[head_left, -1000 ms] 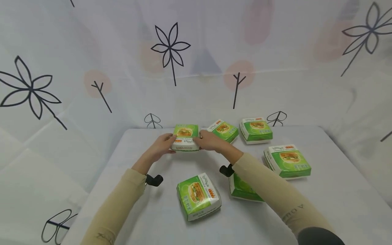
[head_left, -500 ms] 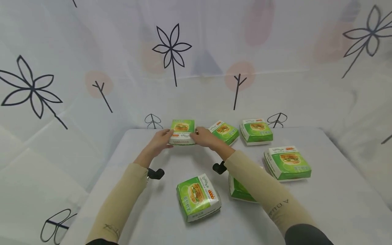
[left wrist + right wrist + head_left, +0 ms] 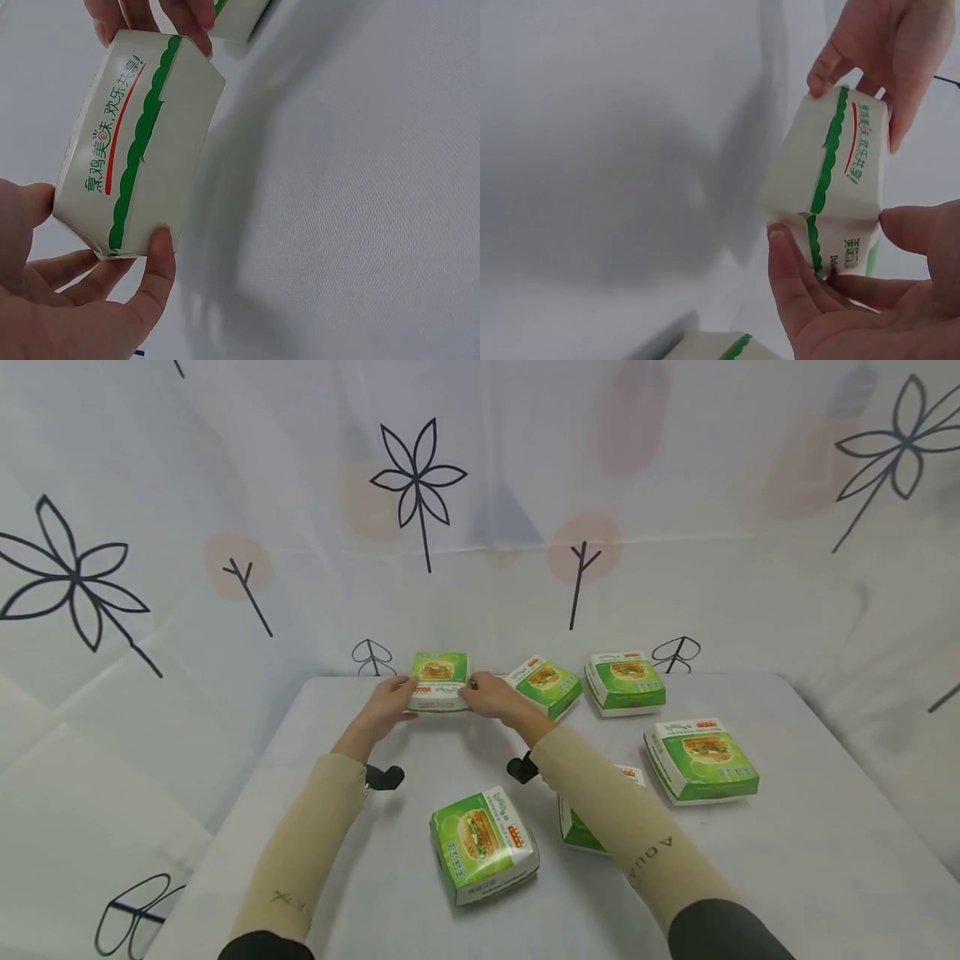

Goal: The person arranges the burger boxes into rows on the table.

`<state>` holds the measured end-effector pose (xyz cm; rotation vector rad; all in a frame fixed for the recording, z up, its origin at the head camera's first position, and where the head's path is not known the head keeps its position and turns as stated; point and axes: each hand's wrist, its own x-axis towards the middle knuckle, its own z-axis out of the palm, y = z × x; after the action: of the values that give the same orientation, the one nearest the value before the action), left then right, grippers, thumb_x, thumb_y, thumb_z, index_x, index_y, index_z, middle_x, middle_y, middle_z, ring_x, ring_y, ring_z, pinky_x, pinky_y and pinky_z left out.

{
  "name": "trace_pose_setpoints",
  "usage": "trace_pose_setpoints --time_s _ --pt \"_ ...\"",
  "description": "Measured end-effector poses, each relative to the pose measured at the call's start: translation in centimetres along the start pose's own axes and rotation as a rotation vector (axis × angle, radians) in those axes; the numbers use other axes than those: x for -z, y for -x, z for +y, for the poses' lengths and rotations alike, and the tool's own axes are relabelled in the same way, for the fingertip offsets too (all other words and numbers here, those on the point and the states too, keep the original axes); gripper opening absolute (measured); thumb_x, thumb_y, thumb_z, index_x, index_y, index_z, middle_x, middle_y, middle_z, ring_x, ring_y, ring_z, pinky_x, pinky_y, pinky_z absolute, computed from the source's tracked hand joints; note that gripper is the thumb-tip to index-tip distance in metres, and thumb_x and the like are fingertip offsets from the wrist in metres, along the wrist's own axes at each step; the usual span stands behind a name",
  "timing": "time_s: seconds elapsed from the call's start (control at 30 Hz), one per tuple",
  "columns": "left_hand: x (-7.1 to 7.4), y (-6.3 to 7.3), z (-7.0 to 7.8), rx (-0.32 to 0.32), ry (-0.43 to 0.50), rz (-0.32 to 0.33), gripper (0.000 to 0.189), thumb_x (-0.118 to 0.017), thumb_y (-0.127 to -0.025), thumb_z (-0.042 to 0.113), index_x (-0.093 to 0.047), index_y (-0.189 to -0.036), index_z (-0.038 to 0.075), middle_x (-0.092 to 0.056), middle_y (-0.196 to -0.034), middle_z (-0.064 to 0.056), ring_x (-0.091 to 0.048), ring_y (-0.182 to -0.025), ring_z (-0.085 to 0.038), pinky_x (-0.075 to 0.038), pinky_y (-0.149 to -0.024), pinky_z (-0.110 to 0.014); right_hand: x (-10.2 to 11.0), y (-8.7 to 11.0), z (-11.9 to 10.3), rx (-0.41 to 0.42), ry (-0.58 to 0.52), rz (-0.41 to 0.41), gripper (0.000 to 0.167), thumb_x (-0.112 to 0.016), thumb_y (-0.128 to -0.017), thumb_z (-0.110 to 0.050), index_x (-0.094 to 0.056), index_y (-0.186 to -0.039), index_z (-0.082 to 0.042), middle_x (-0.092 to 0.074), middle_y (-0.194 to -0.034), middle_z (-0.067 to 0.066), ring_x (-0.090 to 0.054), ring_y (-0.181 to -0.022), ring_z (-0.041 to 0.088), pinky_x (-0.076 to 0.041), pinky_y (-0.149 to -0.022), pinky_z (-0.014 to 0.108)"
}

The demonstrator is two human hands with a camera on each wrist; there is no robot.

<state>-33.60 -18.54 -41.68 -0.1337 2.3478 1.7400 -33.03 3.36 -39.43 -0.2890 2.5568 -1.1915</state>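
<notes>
Both hands hold one green-and-white burger box point(image 3: 439, 682) above the far left part of the table. On its left end, the left hand point(image 3: 384, 706) grips with the thumb on top and fingers round the side and underside. The right hand point(image 3: 497, 700) grips the opposite end the same way. In the left wrist view, the box's white front side point(image 3: 142, 142) with a green scalloped band and printed writing faces the camera. The right wrist view shows fingers of the right hand point(image 3: 877, 300) round the box's end point(image 3: 832, 157), and a shadow on the cloth below.
Another burger box point(image 3: 546, 685) lies just right of the right hand, with a further box point(image 3: 626, 683) beyond it. One box point(image 3: 702, 760) lies at the right, one point(image 3: 484, 845) at the front middle. The right forearm partly covers a box point(image 3: 577, 828). A patterned cloth point(image 3: 480, 527) hangs behind the table.
Both hands have carried the held burger box away from the person and slightly left, raising it a little. The other boxes have stayed put.
</notes>
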Motion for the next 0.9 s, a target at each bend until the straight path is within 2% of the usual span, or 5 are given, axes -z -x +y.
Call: trace_pose_setpoints --time_s 0.37,0.5,0.6,0.77,0.9 --pt "0.0 -0.7 -1.0 0.072 -0.022 0.03 0.066 -0.042 -0.11 0.044 -0.026 -0.161 0.004 -0.049 -0.144 -0.02 -0.055 -0.124 -0.03 -0.049 -0.106 -0.042 -0.4 -0.5 0.3 -0.04 -0.001 -0.039 0.05 -0.049 -0.106 -0.027 -0.047 -0.146 0.003 -0.062 -0.12 0.014 -0.056 -0.108 0.026 -0.048 -0.093 0.04" --pt "0.0 -0.8 -1.5 0.097 -0.068 0.04 0.068 -0.042 -0.11 0.046 -0.026 -0.161 0.004 -0.048 -0.146 -0.019 -0.055 -0.121 -0.029 -0.045 -0.11 -0.044 -0.6 -0.7 0.7 -0.065 0.009 -0.055 0.048 -0.049 -0.106 -0.028 -0.049 -0.143 0.002 -0.062 -0.116 0.012 -0.055 -0.105 0.025 -0.048 -0.089 0.039" --pt "-0.1 -1.0 -1.9 0.111 -0.074 0.041 0.068 -0.043 -0.109 0.047 -0.027 -0.161 0.005 -0.048 -0.145 -0.018 -0.055 -0.119 -0.028 -0.045 -0.109 -0.042 -0.9 -0.7 1.0 -0.069 0.015 -0.056 0.043 -0.049 -0.107 -0.028 -0.053 -0.137 0.002 -0.062 -0.109 0.011 -0.055 -0.098 0.023 -0.047 -0.083 0.037" --pt "-0.1 -1.1 -2.2 0.09 -0.047 0.017 0.066 -0.04 -0.111 0.043 -0.026 -0.16 0.002 -0.05 -0.144 -0.019 -0.055 -0.117 -0.026 -0.051 -0.102 -0.039 -1.2 -0.9 1.0 -0.071 0.0 -0.046 0.04 -0.049 -0.107 -0.027 -0.056 -0.133 0.003 -0.063 -0.101 0.01 -0.056 -0.09 0.021 -0.05 -0.082 0.038" --pt "0.0 -1.1 -2.2 0.078 -0.048 0.005 0.064 -0.039 -0.112 0.041 -0.027 -0.16 0.0 -0.051 -0.142 -0.019 -0.056 -0.116 -0.025 -0.052 -0.101 -0.039 -1.4 -1.1 1.0 -0.084 -0.012 -0.038 0.038 -0.05 -0.107 -0.027 -0.058 -0.129 0.003 -0.063 -0.1 0.01 -0.057 -0.087 0.02 -0.05 -0.079 0.035"
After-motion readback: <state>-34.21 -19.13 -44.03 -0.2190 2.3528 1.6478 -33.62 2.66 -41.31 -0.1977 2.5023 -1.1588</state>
